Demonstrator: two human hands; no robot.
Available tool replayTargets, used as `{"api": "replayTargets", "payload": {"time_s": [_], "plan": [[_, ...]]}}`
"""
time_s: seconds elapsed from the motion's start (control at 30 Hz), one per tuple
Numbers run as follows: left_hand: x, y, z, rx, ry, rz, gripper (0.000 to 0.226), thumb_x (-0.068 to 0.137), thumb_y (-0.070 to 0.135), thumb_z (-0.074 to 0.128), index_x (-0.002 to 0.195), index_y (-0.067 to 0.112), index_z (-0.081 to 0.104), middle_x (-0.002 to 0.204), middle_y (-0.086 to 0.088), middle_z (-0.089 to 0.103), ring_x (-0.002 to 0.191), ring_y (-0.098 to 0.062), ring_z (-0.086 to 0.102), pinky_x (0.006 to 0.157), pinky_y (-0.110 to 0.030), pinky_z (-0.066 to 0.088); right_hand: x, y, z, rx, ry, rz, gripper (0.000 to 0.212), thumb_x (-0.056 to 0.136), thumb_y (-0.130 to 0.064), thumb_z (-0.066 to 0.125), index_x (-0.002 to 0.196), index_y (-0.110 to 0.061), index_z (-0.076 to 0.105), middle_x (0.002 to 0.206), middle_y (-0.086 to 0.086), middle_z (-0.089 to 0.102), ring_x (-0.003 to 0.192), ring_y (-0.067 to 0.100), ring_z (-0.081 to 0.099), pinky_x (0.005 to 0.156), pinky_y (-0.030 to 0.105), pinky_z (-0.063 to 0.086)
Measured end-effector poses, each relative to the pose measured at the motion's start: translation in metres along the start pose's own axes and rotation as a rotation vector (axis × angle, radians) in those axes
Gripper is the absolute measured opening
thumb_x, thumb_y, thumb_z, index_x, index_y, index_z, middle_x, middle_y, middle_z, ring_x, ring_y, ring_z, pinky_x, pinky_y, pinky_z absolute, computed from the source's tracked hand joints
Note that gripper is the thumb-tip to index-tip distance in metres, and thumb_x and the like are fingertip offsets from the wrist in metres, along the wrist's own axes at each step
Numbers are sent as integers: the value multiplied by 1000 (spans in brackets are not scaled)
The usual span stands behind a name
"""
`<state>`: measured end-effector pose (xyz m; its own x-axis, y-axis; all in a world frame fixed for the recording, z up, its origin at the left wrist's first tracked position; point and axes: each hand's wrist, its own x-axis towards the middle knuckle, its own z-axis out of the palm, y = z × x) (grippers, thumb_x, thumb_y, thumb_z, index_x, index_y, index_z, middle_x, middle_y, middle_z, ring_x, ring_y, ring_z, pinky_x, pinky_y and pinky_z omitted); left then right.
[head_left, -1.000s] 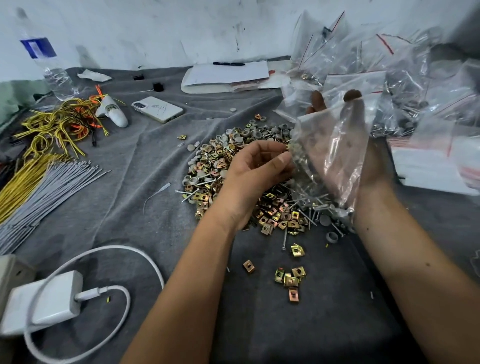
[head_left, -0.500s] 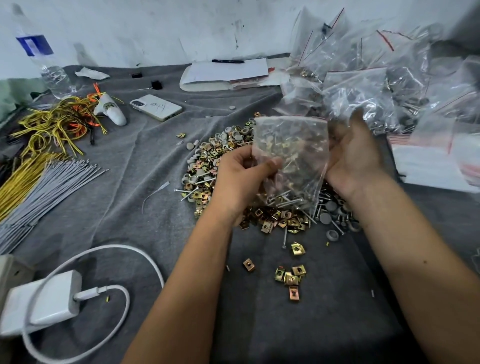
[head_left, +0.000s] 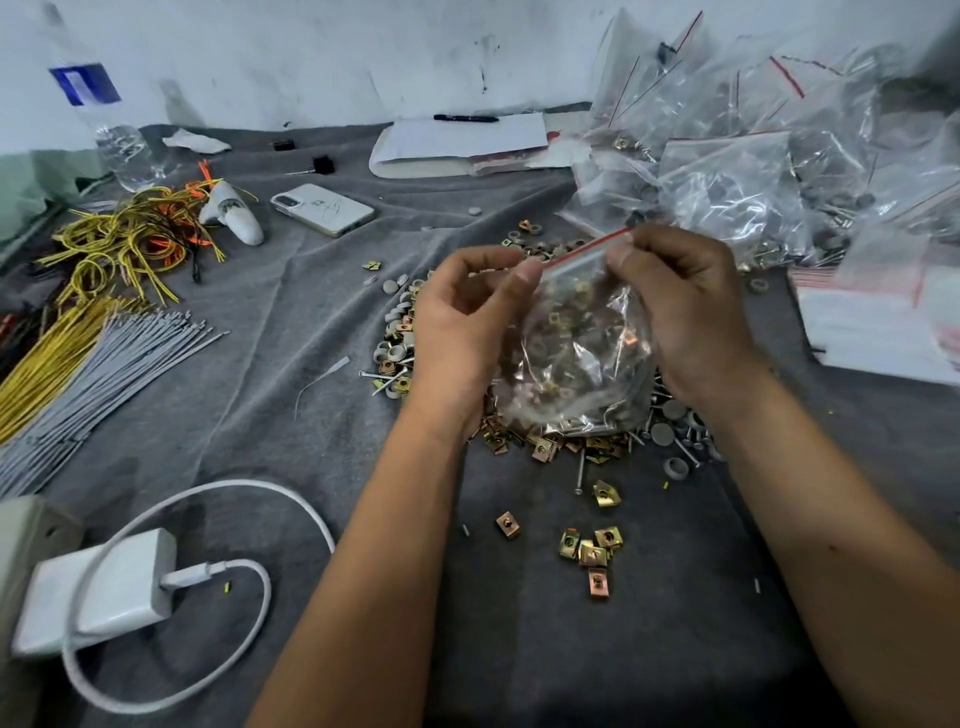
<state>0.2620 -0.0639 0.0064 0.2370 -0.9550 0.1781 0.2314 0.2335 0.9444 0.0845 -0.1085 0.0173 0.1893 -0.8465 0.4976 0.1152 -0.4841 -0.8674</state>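
Bag now hangs upright above the pile of clips. Left hand and right hand, at its sides a moment ago, both pinch the red zip strip. Filling looks done, sealing next.

One bag held up, one phone, one water bottle, one pen, one charger — and six clips lying loose.

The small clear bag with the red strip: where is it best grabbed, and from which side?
Take the bag by the red zip strip along its top edge, from above, at both ends, as the left hand and right hand pinch it. That strip is flat and firmer; the body below bulges with loose metal clips and would likely crumple.
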Motion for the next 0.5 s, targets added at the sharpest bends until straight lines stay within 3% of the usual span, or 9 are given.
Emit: {"api": "replayTargets", "payload": {"time_s": [0.07, 0.13, 0.27, 0.4, 0.5], "plan": [[0, 0, 0, 3, -8, 60, 13, 85, 3, 80, 91, 11, 73, 81, -9, 75, 71, -21, 72, 66, -34, 63, -1, -1, 3, -55, -43, -38, 25, 98, -22, 63, 77, -27, 74, 72, -3, 70, 68, 21, 64, 63, 32, 53], [1, 0, 0, 24, 11, 101, 17, 82, -3, 82, 85, 12, 74, 77, -8, 75, 68, -19, 72, 64, -30, 62, -1, 0, 3, -78, -43, -29, 21, 98, -24, 64, 81, -26, 75, 75, -3, 72, 68, 22, 64, 67, 31, 53], [2, 0, -3, 177, 2, 179, 17, 83, -1, 82, 88, 12, 73, 79, -4, 73, 72, -17, 70, 64, -27, 61, -1, 1, 0, -85, -29, -15, 8, 97, -18, 69, 92, -19, 75, 80, -3, 73, 67, 6, 65, 62, 22, 53], [-1, -2, -1, 455, -90, 290, 19, 86, 12, 84, 102, 9, 75, 89, -1, 76, 83, -17, 74, 72, -31, 61, -1, 1, 2, -228, -100, -74, 7, 95, -11, 70, 89, -13, 73, 80, 11, 71, 70, 25, 66, 64, 38, 56], [-3, -1, 3, 407, -96, 295, 13, 85, 3, 83, 95, 0, 76, 86, -13, 75, 79, -24, 72, 71, -32, 59, -2, 3, 5, -334, -133, -106, 8, 93, -11, 72, 87, -6, 72, 76, 16, 68, 70, 36, 64, 63, 46, 53]]}}
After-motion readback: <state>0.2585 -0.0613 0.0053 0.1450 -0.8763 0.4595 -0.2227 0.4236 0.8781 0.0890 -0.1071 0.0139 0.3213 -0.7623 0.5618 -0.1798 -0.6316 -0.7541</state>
